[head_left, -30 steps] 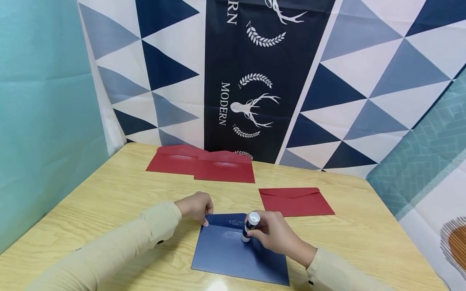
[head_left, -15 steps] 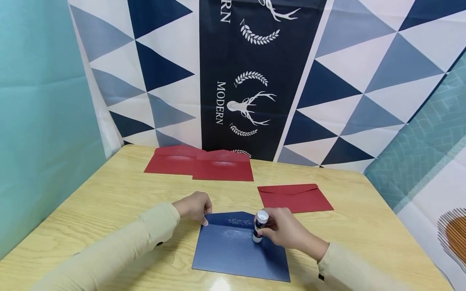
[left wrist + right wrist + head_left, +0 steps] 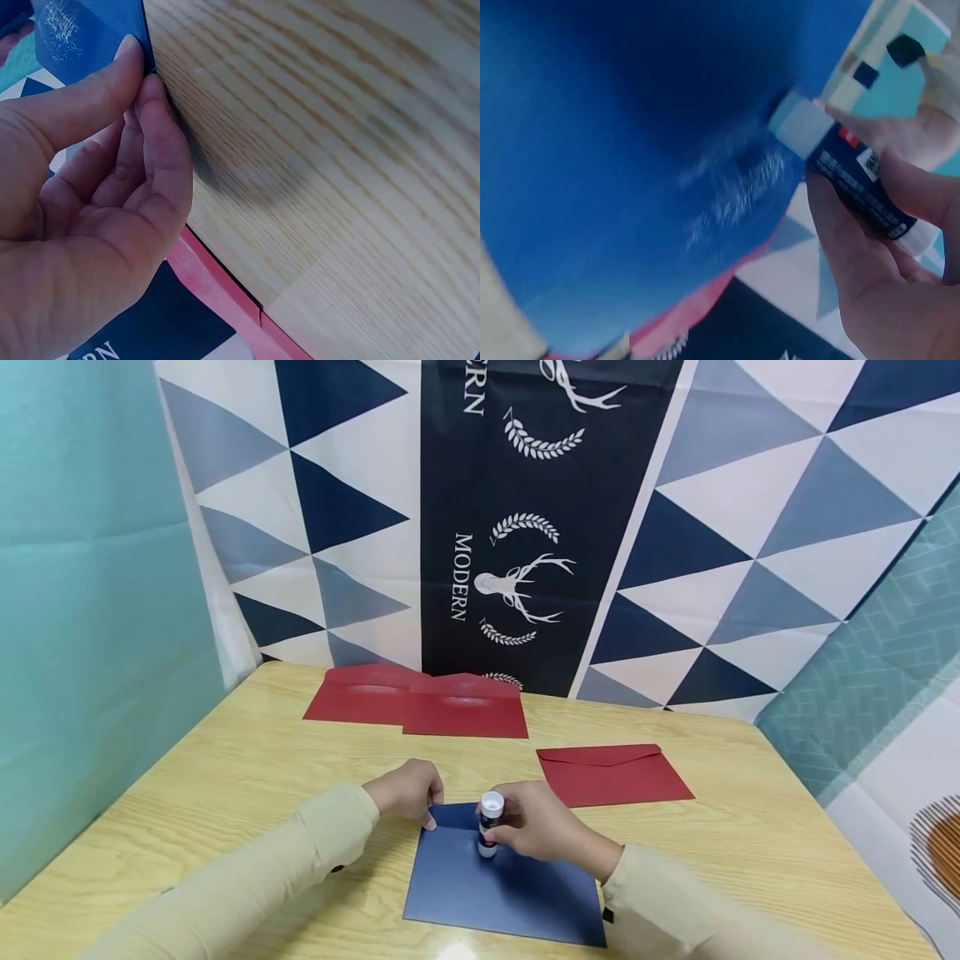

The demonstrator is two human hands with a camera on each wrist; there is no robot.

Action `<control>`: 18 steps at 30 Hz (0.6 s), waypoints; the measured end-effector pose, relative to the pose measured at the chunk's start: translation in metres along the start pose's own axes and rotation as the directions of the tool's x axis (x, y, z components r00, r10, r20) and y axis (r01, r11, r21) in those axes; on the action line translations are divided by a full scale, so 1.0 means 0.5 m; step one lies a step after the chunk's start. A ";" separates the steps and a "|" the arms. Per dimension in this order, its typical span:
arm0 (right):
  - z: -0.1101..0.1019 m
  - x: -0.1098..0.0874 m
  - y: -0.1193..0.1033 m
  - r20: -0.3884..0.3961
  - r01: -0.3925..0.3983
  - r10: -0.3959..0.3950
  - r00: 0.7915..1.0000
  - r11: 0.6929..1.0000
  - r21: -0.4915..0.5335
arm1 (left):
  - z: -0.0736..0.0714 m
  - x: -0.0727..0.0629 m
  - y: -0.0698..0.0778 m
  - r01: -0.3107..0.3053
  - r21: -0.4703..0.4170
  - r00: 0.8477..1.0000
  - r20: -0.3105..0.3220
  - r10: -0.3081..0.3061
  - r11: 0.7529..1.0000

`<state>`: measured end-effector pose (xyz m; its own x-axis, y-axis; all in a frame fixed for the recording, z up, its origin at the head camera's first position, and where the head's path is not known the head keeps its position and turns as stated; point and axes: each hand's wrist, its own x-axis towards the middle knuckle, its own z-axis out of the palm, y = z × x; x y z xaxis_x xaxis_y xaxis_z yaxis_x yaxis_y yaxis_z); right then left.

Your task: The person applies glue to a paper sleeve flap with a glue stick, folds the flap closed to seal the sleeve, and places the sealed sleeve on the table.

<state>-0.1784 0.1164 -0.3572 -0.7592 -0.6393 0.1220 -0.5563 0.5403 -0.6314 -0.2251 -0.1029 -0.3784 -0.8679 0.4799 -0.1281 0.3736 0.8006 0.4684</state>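
A blue envelope (image 3: 495, 897) lies on the wooden table with its flap open toward the far side. My left hand (image 3: 407, 790) pinches its far left edge, thumb on top and index finger at the edge in the left wrist view. My right hand (image 3: 551, 822) grips a glue stick (image 3: 489, 828) nearly upright, its lower end at the envelope near the flap crease. Whitish glue streaks (image 3: 742, 184) show on the blue paper in the right wrist view. In the head view the right hand and glue stick hide most of the flap.
Two red envelopes (image 3: 465, 717) with raised flaps overlap at the table's back edge. Another red envelope (image 3: 615, 775), its flap folded down, lies to the right beyond my right hand. A patterned cloth (image 3: 360, 527) hangs behind the table (image 3: 247, 793).
The glue stick in my right hand moved right along the envelope, then back left past its first position. My left hand stays at the envelope's edge. The view shifted slightly.
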 end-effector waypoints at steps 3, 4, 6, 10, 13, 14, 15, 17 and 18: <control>0.018 0.011 0.000 -0.022 0.008 -0.008 1.000 1.000 0.020 | -0.001 0.001 -0.003 0.010 0.001 1.000 -0.005 -0.010 1.000; 0.023 0.011 0.001 -0.035 0.014 -0.013 0.999 1.000 0.024 | 0.000 0.002 -0.003 0.014 0.002 1.000 -0.003 -0.014 1.000; 0.030 0.011 0.004 -0.054 0.025 -0.023 0.998 0.999 0.043 | -0.001 0.002 -0.003 0.018 -0.004 1.000 0.006 -0.018 1.000; 0.038 0.008 0.008 -0.067 0.040 -0.038 0.997 0.998 0.040 | -0.006 0.001 -0.002 0.027 0.001 0.999 0.025 -0.027 1.000; 0.036 0.005 0.008 -0.059 0.038 -0.037 0.998 0.999 0.017 | -0.009 0.001 0.000 0.029 0.014 0.999 0.030 -0.029 0.999; 0.034 0.005 0.008 -0.056 0.041 -0.041 0.998 0.999 0.005 | -0.010 0.001 0.001 0.029 0.016 0.999 0.029 -0.030 0.999; 0.032 0.003 0.008 -0.053 0.042 -0.043 0.998 0.999 -0.009 | -0.010 0.002 0.001 0.026 0.015 0.999 0.031 -0.027 1.000; 0.026 -0.001 0.010 -0.048 0.051 -0.053 0.997 0.998 -0.033 | -0.010 0.002 0.002 0.024 0.008 0.999 0.036 -0.024 1.000; 0.023 -0.003 0.011 -0.049 0.056 -0.058 0.997 0.998 -0.043 | -0.009 0.002 0.002 0.021 0.005 0.999 0.038 -0.021 1.000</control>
<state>-0.1761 0.1140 -0.3696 -0.7415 -0.6420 0.1953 -0.6116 0.5269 -0.5902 -0.2272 -0.1034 -0.3741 -0.8626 0.4761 -0.1711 0.3567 0.8122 0.4617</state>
